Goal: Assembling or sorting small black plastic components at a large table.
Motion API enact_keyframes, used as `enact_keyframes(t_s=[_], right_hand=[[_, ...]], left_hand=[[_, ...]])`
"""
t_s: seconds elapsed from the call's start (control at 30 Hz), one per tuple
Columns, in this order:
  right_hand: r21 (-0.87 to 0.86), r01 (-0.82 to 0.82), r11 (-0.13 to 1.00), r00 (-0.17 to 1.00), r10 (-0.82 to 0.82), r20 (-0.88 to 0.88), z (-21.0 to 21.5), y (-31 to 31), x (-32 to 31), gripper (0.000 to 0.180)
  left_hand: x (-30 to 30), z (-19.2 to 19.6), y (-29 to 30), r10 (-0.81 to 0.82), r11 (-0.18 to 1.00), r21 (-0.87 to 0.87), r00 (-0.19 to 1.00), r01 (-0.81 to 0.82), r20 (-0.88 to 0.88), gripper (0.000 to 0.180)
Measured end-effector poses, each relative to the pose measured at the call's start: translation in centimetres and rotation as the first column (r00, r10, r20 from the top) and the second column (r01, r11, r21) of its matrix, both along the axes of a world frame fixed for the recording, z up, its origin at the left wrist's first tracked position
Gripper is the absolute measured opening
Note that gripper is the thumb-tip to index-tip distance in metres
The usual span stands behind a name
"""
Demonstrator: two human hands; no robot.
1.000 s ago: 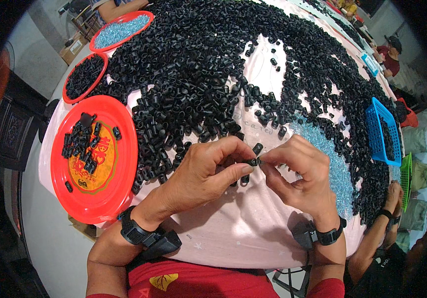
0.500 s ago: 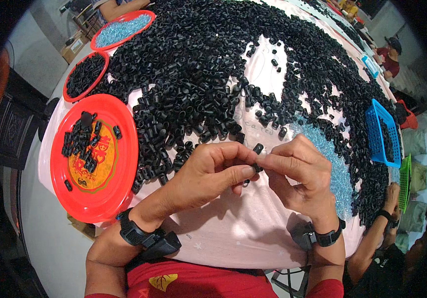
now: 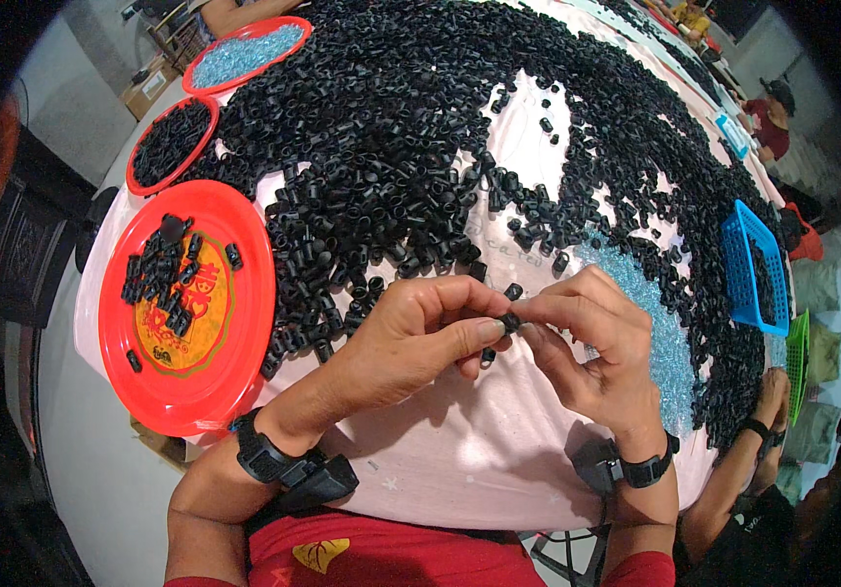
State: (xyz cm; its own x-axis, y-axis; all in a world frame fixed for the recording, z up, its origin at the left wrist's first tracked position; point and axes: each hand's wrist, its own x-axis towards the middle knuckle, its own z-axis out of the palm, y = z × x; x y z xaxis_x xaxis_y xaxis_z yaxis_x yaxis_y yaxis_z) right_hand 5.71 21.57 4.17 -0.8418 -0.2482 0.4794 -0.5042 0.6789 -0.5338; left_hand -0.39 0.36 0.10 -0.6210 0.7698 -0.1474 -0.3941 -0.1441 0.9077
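Note:
A small black plastic piece (image 3: 509, 322) is pinched between the thumb and forefinger of my left hand (image 3: 410, 328). From the other side, the closed thumb and fingertips of my right hand (image 3: 601, 342) meet the same piece at its right edge. Whether a smaller part sits between those right fingertips is hidden. A similar black piece (image 3: 513, 292) shows just beyond the fingertips, and another (image 3: 488, 358) just below my left fingertips. Past my hands spreads a big heap of black pieces (image 3: 371, 196), several of them hollow like short tubes.
To the left stands a red tray (image 3: 244, 362) with some black pieces. Behind it are a red dish of black parts (image 3: 168, 145) and one of clear bluish bits (image 3: 249, 57). Loose bluish bits (image 3: 650, 333) lie at right, near a blue basket (image 3: 736, 264). A co-worker's hands (image 3: 774, 391) are at far right.
My right fingertips have shifted slightly and their grip looks a little looser, so more of the black piece shows. My left hand has barely moved.

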Motion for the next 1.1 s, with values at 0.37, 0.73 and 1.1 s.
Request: enact_keyframes(t_s=[0.37,0.73,1.1], right_hand=[[0.16,-0.038,0.986,0.999,0.032,0.042,-2.1,0.4,-0.4,0.029],[0.308,-0.056,0.95,0.986,0.004,0.165,-1.6,-0.5,0.0,0.037],[0.372,-0.064,0.926,0.992,0.017,0.126,-2.1,-2.4,0.0,0.041]], left_hand=[[-1.3,-0.4,-0.8,0.257,0.942,0.173,0.949,-0.288,0.184,0.023],[-1.2,-0.3,-0.8,0.297,0.941,0.134,0.948,-0.311,0.112,0.023],[-1.1,0.0,-0.7,0.295,0.949,0.096,0.953,-0.301,0.071,0.024]])
